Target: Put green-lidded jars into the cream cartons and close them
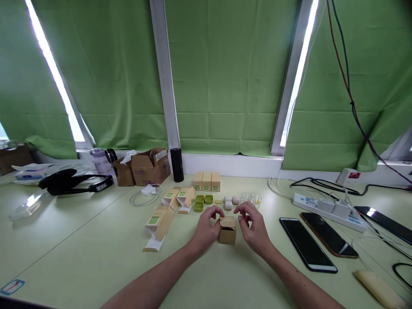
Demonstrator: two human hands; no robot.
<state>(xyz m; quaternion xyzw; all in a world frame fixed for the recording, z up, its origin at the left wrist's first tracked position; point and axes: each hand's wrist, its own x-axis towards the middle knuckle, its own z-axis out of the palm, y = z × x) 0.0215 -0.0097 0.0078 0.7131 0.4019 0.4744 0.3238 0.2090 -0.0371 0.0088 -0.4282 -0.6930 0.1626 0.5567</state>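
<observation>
A small brown cardboard box (227,235) stands on the table between my hands, its top flap partly raised. My left hand (208,226) grips the box at its left side, with the index finger bent over the top edge. My right hand (253,226) is just right of the box, fingers loosely bent and apart, with nothing visible in it. Behind the box are green square cups (199,207), tiny yellow pieces (218,201), pale rounded blocks (228,205) and clear cups (256,198). Unfolded cartons (161,219) with green labels lie to the left.
Three closed small boxes (207,182) stand by the wall, near a black cylinder (177,165) and an open carton (150,167). Phones (307,244) and a power strip (328,210) with cables lie at right. A yellowish mouse-shaped object (380,288) is nearest.
</observation>
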